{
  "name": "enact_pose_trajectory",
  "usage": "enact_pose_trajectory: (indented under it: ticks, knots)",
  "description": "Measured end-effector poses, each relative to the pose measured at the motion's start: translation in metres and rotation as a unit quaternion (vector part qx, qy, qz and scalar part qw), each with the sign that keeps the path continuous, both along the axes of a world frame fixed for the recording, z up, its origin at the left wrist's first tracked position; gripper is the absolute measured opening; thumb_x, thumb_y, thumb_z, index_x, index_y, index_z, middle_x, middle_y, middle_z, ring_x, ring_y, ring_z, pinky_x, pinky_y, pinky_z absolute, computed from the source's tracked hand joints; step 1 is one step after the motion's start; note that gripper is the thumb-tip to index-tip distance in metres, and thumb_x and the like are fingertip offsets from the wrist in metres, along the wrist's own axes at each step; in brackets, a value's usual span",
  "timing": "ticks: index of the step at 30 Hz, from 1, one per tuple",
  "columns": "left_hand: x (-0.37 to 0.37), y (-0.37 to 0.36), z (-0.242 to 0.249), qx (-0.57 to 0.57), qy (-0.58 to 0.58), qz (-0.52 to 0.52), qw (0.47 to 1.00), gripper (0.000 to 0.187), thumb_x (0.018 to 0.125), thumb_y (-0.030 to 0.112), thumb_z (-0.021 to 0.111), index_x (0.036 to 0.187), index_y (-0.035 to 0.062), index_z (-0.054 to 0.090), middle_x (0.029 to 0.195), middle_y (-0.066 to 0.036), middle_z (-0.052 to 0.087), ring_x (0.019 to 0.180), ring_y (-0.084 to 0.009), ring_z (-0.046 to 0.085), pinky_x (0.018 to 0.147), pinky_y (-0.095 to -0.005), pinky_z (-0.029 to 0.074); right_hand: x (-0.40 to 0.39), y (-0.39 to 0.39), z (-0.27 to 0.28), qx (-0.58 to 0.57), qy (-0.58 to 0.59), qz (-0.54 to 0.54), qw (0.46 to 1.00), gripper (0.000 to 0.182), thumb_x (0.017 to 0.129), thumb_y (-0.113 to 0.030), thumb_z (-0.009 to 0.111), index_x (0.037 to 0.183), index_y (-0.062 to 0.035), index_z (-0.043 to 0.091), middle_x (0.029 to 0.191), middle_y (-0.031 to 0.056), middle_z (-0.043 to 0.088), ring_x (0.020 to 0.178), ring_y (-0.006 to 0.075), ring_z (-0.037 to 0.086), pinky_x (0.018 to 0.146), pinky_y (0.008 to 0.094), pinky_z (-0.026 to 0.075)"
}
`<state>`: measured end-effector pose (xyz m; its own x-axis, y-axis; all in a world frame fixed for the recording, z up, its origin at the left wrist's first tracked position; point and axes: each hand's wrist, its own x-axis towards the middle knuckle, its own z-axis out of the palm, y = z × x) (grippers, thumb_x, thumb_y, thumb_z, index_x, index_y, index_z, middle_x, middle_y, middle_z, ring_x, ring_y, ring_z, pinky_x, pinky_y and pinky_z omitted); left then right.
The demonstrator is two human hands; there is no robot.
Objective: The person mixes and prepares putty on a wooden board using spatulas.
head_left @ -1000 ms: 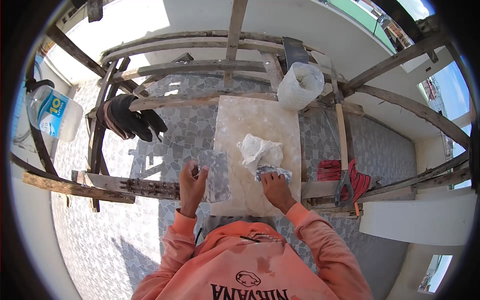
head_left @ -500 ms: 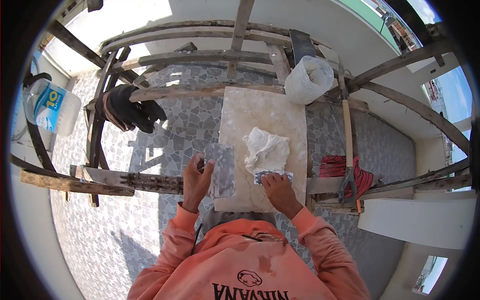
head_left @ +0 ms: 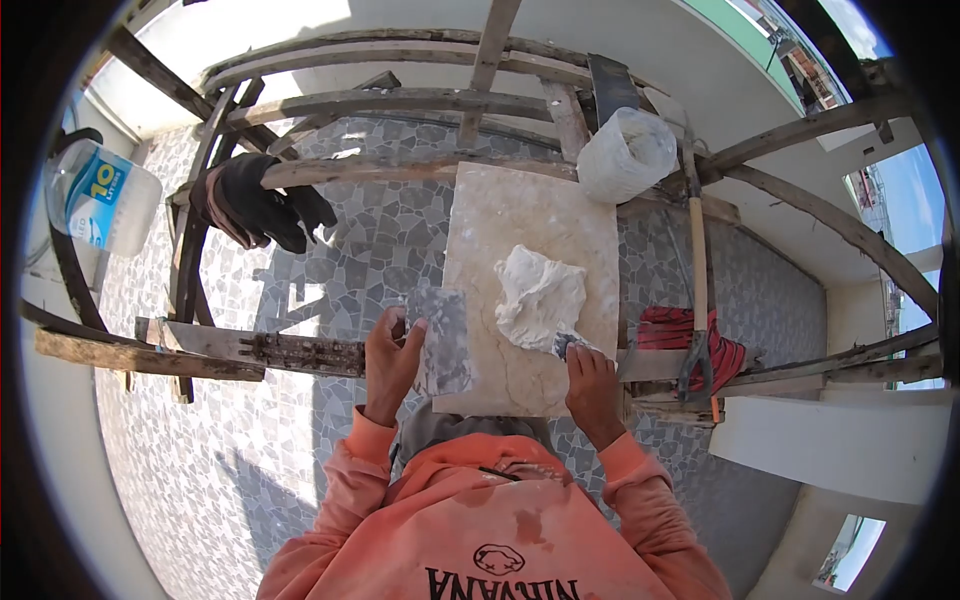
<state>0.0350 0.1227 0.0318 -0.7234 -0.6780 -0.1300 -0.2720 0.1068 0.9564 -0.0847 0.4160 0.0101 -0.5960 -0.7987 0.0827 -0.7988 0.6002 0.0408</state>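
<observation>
Right hand point(head_left: 592, 385) gripping a small, paste-smeared flat blade point(head_left: 566, 344), and its edge is right at the near side of the soft white paste mound point(head_left: 540, 298), in the middle of the pale rectangular board point(head_left: 480, 215)! Gathering work, it seems. Left hand point(head_left: 392, 358) clasps a grey, white-smeared rectangular plate point(head_left: 446, 335) over the board's left edge; any scoop calls for a low blade angle and that plate kept steady.

The right hand point(head_left: 593, 386) holds a small blade point(head_left: 568, 345) against white paste point(head_left: 540, 298).
</observation>
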Motion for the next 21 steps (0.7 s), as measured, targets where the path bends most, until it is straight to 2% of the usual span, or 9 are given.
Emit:
enact_pose_trajectory:
  ticks: [3,5,7,10,14,17,20,21]
  knots:
    - [-0.002,0.003,-0.002,0.014,0.008,-0.013,1.000,0.024,0.088,0.016,0.065,0.096,-0.0047,0.056,0.071,-0.002,0.052,0.066,-0.0071,0.045,0.059,-0.0237,0.040,0.021,-0.004,-0.033,0.045,0.002,0.032,0.998,0.043,0.081,-0.009,0.053,0.122,0.0033,0.053,0.114,0.0132,0.057,0.105,0.0276,0.052,0.085,0.0399,0.041]
    - [-0.005,0.004,0.001,0.004,0.001,-0.015,1.000,0.024,0.088,0.016,0.065,0.095,-0.0045,0.056,0.071,-0.001,0.051,0.066,-0.0067,0.044,0.057,-0.0234,0.039,0.023,0.001,-0.037,0.035,-0.036,0.034,0.998,0.043,0.080,-0.009,0.053,0.122,0.0030,0.054,0.114,0.0127,0.057,0.104,0.0273,0.052,0.085,0.0399,0.041]
    - [-0.004,0.003,-0.001,0.005,-0.005,-0.020,1.000,0.024,0.088,0.016,0.065,0.095,-0.0046,0.056,0.071,-0.001,0.051,0.065,-0.0064,0.043,0.057,-0.0236,0.038,0.019,0.000,-0.011,0.017,-0.064,0.035,0.997,0.042,0.080,-0.008,0.053,0.121,0.0026,0.054,0.112,0.0118,0.057,0.103,0.0268,0.053,0.084,0.0401,0.041]
    - [-0.007,-0.001,-0.004,0.018,-0.005,-0.036,0.999,0.024,0.088,0.017,0.065,0.095,-0.0049,0.056,0.071,-0.002,0.052,0.065,-0.0062,0.043,0.057,-0.0244,0.038,-0.001,-0.006,0.019,-0.006,-0.011,0.006,1.000,0.040,0.083,-0.013,0.052,0.120,0.0018,0.055,0.109,0.0115,0.056,0.101,0.0257,0.052,0.087,0.0394,0.041]
    - [-0.010,0.000,0.005,0.026,0.003,-0.046,0.999,0.024,0.089,0.017,0.064,0.094,-0.0049,0.056,0.071,-0.001,0.052,0.065,-0.0062,0.043,0.057,-0.0252,0.038,-0.041,-0.035,0.019,-0.061,0.068,-0.029,0.995,0.040,0.084,-0.013,0.052,0.121,0.0008,0.054,0.111,0.0115,0.056,0.102,0.0252,0.052,0.085,0.0391,0.041]
    - [-0.011,0.002,0.010,-0.001,0.006,-0.043,0.999,0.023,0.089,0.016,0.064,0.092,-0.0046,0.055,0.071,-0.001,0.052,0.066,-0.0063,0.043,0.058,-0.0251,0.039,-0.048,-0.048,-0.028,0.030,0.089,0.006,0.996,0.037,0.083,-0.014,0.054,0.118,-0.0016,0.055,0.109,0.0099,0.057,0.101,0.0236,0.052,0.083,0.0384,0.041]
    - [-0.006,0.000,0.021,-0.003,0.012,-0.040,0.999,0.023,0.089,0.017,0.064,0.092,-0.0045,0.055,0.072,-0.002,0.052,0.067,-0.0065,0.045,0.059,-0.0249,0.040,-0.049,-0.047,-0.025,0.106,0.028,0.062,0.992,0.031,0.081,-0.014,0.056,0.111,-0.0044,0.057,0.106,0.0075,0.058,0.099,0.0222,0.052,0.081,0.0377,0.042]
    - [-0.004,0.001,0.022,0.005,0.016,-0.039,0.999,0.024,0.088,0.017,0.065,0.092,-0.0046,0.055,0.072,-0.002,0.052,0.067,-0.0066,0.045,0.060,-0.0248,0.040,-0.056,-0.041,-0.023,0.072,0.010,0.083,0.994,0.027,0.080,-0.013,0.056,0.106,-0.0056,0.058,0.099,0.0058,0.059,0.096,0.0224,0.053,0.081,0.0373,0.041]
